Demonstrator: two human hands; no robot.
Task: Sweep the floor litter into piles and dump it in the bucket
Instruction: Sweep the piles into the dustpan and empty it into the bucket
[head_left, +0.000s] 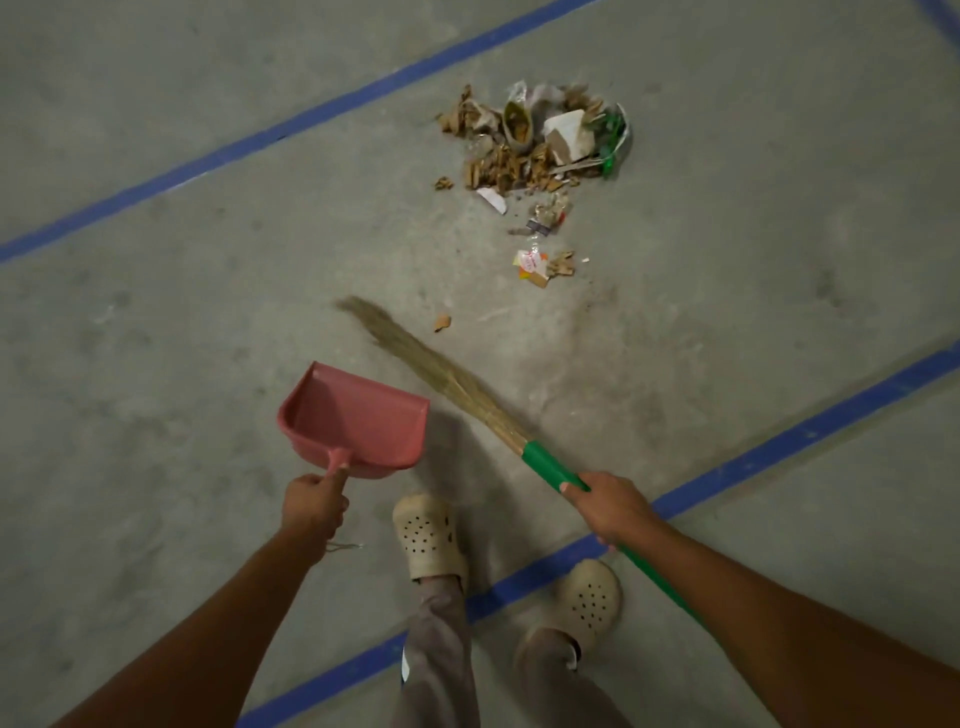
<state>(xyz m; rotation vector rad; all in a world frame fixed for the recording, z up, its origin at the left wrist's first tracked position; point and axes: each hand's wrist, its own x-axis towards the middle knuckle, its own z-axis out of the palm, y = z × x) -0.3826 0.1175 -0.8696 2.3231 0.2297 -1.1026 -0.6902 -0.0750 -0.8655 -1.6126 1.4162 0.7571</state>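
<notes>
My left hand (313, 503) grips the handle of a pink dustpan (358, 421), held above the floor with its mouth pointing away from me. A grass broom (441, 371) with a green handle is held in my right hand (610, 506); its bristle tip reaches up and to the left, beside the dustpan. A litter pile (540, 140) of brown scraps, paper, a cup and green plastic lies further ahead. A trail of smaller scraps (540, 260) runs from the pile toward the broom, and one brown scrap (442, 322) lies just right of the bristles. No bucket is in view.
The floor (156, 338) is bare grey concrete crossed by diagonal blue tape lines (291, 124). My feet in beige clogs (428, 535) stand below the dustpan, the right one on a second blue line (779, 441).
</notes>
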